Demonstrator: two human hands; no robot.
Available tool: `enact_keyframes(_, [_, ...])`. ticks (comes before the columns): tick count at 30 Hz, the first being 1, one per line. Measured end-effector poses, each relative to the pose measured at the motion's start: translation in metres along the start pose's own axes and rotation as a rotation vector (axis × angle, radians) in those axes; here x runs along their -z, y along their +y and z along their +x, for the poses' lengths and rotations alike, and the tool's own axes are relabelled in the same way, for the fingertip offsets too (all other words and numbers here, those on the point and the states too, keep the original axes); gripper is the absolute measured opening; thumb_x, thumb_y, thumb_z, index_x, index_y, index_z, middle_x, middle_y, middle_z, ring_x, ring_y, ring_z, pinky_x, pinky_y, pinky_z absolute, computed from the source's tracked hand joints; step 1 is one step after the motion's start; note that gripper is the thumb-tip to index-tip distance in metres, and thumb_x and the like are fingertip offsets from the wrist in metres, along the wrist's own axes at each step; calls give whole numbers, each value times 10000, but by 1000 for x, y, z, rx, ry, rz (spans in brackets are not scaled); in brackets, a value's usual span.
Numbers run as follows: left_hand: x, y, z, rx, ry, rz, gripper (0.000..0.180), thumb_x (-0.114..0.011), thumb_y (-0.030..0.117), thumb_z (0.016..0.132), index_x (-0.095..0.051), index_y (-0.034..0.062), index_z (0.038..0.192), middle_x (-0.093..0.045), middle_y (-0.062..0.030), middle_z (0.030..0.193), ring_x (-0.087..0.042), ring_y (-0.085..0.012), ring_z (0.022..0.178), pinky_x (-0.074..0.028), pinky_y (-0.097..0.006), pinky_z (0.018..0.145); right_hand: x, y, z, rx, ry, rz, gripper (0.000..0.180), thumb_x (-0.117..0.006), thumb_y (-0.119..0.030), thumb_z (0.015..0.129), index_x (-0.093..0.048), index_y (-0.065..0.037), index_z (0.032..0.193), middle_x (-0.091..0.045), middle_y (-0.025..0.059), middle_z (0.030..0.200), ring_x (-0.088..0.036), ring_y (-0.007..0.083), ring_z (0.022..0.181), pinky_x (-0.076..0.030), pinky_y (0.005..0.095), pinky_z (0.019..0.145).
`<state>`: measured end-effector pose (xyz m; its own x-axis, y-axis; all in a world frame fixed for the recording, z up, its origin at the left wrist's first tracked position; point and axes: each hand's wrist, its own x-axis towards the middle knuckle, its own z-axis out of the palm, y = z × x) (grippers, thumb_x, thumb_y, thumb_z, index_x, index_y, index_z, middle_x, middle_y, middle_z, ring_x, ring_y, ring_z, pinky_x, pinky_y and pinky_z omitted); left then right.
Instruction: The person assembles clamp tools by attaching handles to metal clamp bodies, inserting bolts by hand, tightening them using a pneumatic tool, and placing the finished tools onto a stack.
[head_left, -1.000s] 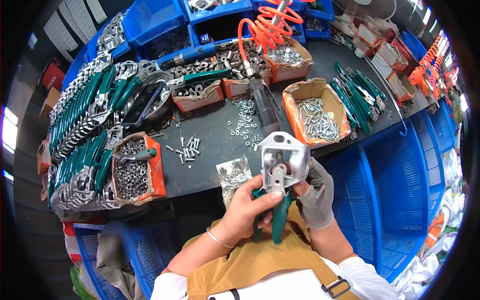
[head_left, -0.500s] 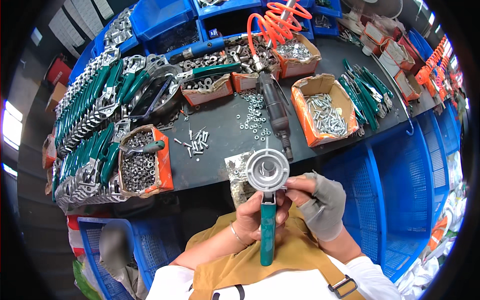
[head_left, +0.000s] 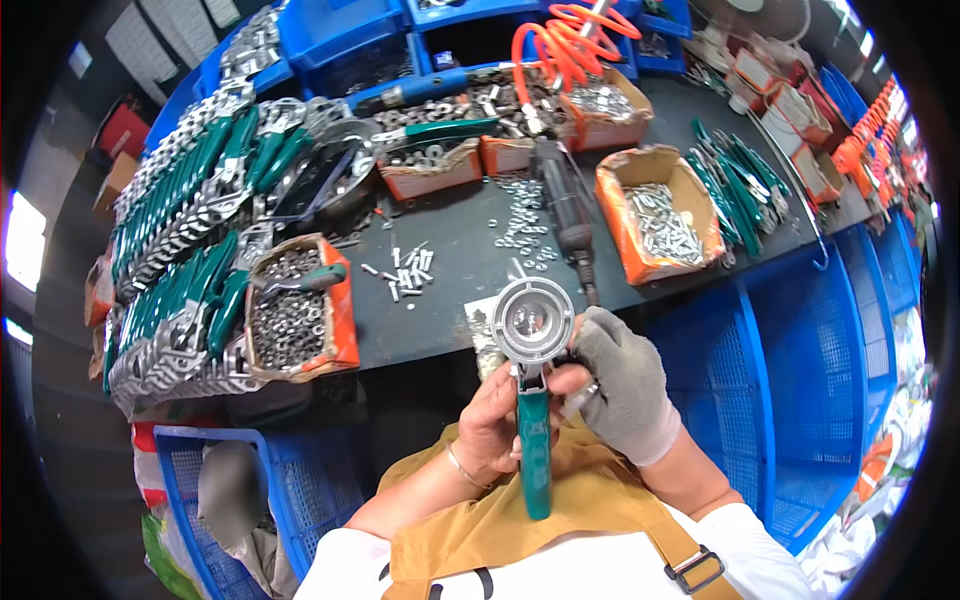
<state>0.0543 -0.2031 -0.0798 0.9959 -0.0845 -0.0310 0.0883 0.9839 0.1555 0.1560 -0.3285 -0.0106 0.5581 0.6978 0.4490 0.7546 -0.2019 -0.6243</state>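
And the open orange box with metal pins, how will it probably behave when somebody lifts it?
The box is probably heavy for its size: many metal pins lie inside. Being cardboard, frayed at the top, it may bend when gripped. Lidless, it could spill if tipped.

One hand tool [head_left: 535, 425]: round silver metal head [head_left: 533, 355], hollow and cup-like, stepped rim, over a narrow metal neck and long green handle [head_left: 536, 465]. Near upright, head up, cup facing camera, handle hanging down. Left hand [head_left: 487, 425] grips it below the head; gloved right hand [head_left: 622, 385] right beside the neck.
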Motion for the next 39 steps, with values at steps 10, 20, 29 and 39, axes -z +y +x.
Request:
enact_keyframes(10, [-38,49,-54,-578,673,909,260,-648,198,916,-510,17,1041,-554,-1,643,-496,-52,477,-381,-210,411,-95,-23,-52,-368,-503,619,302,-495,-327,986,-574,-52,1079,-598,86,618,-599,194,541,-453,344,528])
enact_keyframes(20, [49,49,-43,-371,865,765,345,-676,261,901,-494,-4,1027,-500,-2,580,-449,-73,438,-333,-232,385,-136,7,-68,-659,-664,469,389,-379,-391,1019,-578,-66,1098,-605,68,780,-599,169,673,-488,339,650])
enact_keyframes(29, [29,59,-79,-526,475,645,487,-763,327,774,-525,28,1077,-631,-110,866,-611,-172,645,-520,-269,530,-17,-13,4,-114,-753,244,211,-540,-289,915,-587,-84,925,-646,166,795,-623,380,775,-480,445,665])
enact_keyframes(39, [-23,49,-11,-440,-170,490,442,-482,405,982,-419,157,1343,-460,-77,909,-512,-192,663,-477,-361,590,95,154,83,-621,-644,-1064,241,-534,-140,835,-722,-26,934,-696,189,977,-685,297,936,-537,407,816])
